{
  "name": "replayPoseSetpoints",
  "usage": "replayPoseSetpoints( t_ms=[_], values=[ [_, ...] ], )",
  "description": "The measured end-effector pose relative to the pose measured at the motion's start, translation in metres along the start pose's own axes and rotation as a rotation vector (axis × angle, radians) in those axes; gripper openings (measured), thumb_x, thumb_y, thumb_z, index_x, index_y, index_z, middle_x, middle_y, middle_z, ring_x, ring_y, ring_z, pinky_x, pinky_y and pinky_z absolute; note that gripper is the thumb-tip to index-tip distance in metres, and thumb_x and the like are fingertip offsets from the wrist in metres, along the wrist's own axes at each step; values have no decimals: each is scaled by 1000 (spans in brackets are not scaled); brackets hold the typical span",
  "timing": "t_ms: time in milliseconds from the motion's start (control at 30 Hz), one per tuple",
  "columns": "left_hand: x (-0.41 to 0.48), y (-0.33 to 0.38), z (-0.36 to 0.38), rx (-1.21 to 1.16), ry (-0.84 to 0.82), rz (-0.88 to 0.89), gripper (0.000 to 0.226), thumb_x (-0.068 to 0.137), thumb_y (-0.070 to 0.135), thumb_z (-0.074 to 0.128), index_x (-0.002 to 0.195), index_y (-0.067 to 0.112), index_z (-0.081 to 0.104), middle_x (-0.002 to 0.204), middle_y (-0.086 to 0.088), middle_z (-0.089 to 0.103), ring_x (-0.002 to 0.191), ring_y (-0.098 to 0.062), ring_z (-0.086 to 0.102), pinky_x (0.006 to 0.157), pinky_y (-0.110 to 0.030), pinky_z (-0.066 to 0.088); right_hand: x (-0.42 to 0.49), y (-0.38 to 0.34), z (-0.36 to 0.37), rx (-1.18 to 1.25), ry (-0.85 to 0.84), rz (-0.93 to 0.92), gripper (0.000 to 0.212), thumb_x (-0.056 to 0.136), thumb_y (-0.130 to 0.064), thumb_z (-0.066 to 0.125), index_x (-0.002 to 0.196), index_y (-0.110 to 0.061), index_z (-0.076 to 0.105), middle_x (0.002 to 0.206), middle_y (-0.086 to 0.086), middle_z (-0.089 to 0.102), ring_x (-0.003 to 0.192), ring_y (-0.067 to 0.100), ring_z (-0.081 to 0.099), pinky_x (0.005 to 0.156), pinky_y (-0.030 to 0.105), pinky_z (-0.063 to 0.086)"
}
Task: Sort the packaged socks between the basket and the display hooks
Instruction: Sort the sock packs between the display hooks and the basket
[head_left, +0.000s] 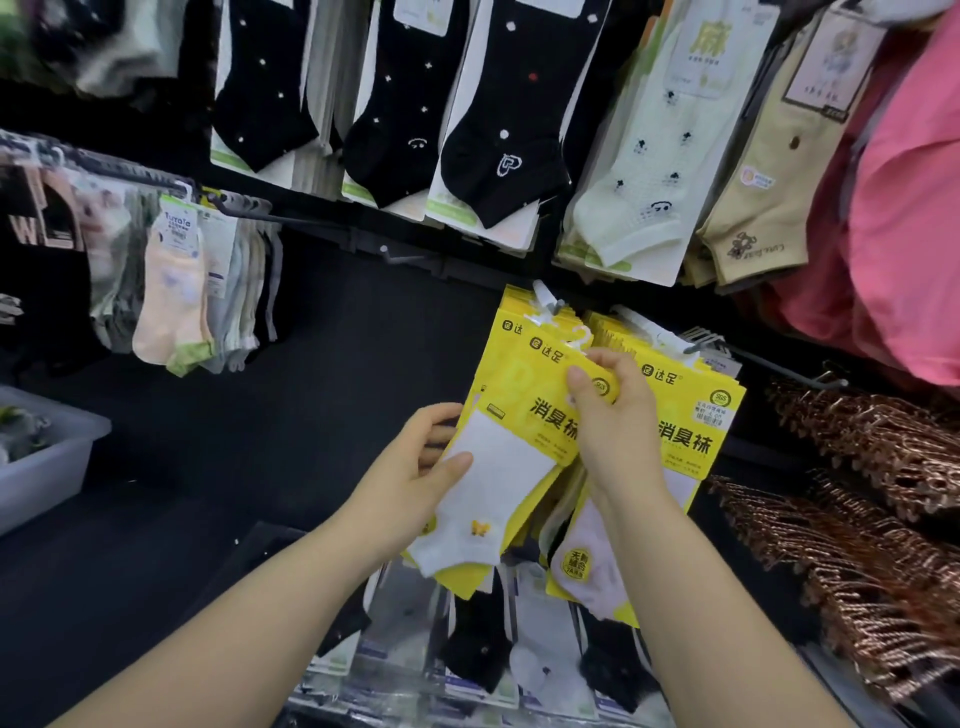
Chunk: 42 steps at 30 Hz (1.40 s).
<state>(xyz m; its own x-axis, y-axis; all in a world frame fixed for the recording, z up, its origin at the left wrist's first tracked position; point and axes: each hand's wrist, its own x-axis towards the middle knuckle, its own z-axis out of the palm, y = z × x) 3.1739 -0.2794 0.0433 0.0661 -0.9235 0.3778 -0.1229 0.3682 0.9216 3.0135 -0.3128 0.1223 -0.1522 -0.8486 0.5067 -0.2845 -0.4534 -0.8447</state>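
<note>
A yellow sock pack (524, 415) with a white sock and a small yellow butterfly hangs at the front of a stack on a display hook (545, 299). My left hand (426, 462) holds the pack's lower left edge, thumb on the white sock. My right hand (608, 410) pinches its upper right corner near the hanger tab. A second row of yellow packs (696, 410) hangs just to the right on its own hook (649, 325). The basket cannot be identified with certainty.
Black dotted socks (498, 135) and pale green socks (639, 176) hang above. Pastel socks (171, 301) hang at left, over a grey bin (57, 457). Copper hangers (872, 499) pile up at right, under pink fabric (904, 218). Packaged socks (478, 644) lie below.
</note>
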Motion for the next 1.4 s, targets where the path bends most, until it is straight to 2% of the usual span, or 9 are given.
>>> replayPoseSetpoints(
  t_ms=[133,300,467,667,800,967,1067,1233,1400],
  values=[
    [2,3,3,50,-76,7,46,96,14,54,135,36,46,125,18,59,107,9,55,89,-9,45,22,-5,5,-97,6,-49,12,97,-22,48,103,-30,55,74,-8,53,42,-3,45,37,10,33],
    [4,4,6,60,-98,-19,51,96,16,54,142,35,40,135,14,55,126,-6,51,108,-38,41,41,-9,24,-185,-1,-70,18,98,-20,47,112,-22,58,88,4,57,49,10,39,49,25,33],
    [4,-2,8,123,-111,-79,53,96,21,54,144,35,35,143,13,45,134,-9,41,107,-40,41,37,-5,28,-283,17,-119,28,97,-19,50,125,-20,54,123,9,51,61,3,45,58,10,35],
    [4,-6,8,110,-102,-114,56,96,19,54,147,30,33,146,8,45,137,-14,38,109,-47,39,6,-1,22,-361,-56,-124,71,93,-15,56,150,-20,14,152,3,20,126,15,38,93,17,29],
    [0,-11,5,127,-68,-128,49,96,17,54,142,28,40,136,14,47,131,-12,43,100,-29,41,-21,14,14,-321,-104,-168,84,92,-14,58,151,-25,0,157,-11,9,139,2,12,99,7,11],
    [-11,-18,3,117,-57,-150,37,95,13,55,130,25,52,125,10,57,122,-12,52,97,-30,44,-52,43,10,-278,-225,-76,80,90,-11,60,150,-24,8,155,-7,18,142,12,21,116,34,25],
    [-21,-28,1,110,-62,-153,31,95,9,56,125,17,58,124,3,61,118,-13,56,103,-30,43,-70,64,11,-310,-286,-3,68,90,-13,60,146,-22,23,149,-2,26,136,12,29,108,28,31],
    [-51,-55,-6,129,-107,-223,28,95,4,54,121,11,62,118,2,65,106,-3,59,84,-2,42,-97,99,14,-359,-443,90,48,87,-9,62,129,-19,43,130,1,38,121,19,45,102,35,40],
    [-99,-87,-24,208,-192,-366,25,96,6,53,115,21,63,111,10,67,105,1,59,81,-3,42,-135,139,23,-406,-610,242,41,88,-11,61,123,-25,45,129,2,38,117,18,44,99,33,41]
  ],
)
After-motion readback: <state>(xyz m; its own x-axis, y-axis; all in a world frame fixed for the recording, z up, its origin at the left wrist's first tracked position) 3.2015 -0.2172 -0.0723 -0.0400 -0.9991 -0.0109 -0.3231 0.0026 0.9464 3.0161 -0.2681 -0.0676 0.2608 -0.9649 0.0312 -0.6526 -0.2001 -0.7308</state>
